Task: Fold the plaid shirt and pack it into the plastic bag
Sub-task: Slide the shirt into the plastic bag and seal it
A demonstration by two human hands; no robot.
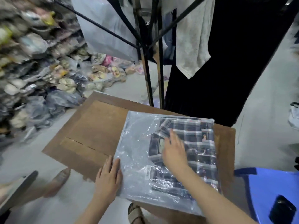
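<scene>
1. On the desk (97, 126), toward 3 o'clock of the view, the plastic bag (135, 143) lies flat with the plaid shirt (194, 136) already inside it.
2. Shirt looks folded into a tidy rectangle, dark navy with pale check lines. Its long axis runs 12 to 6, and it fills the bag's 3 o'clock side. The 9 o'clock side is just spare crinkly film.
3. Right hand (175, 151) lies palm down on the bag over the shirt, fingers straight, pointing about 11. It's pressing, not pinching, though it's a bit blurry.
4. Left hand (108, 177) is flat too, fingers together, resting on the bag's 9 o'clock edge near its 7 o'clock corner.
5. My guess is the spare film gets folded over next. It sits at 9 o'clock from the right hand and touches the left, so the left is nearer. Packing looks nearly done.
</scene>
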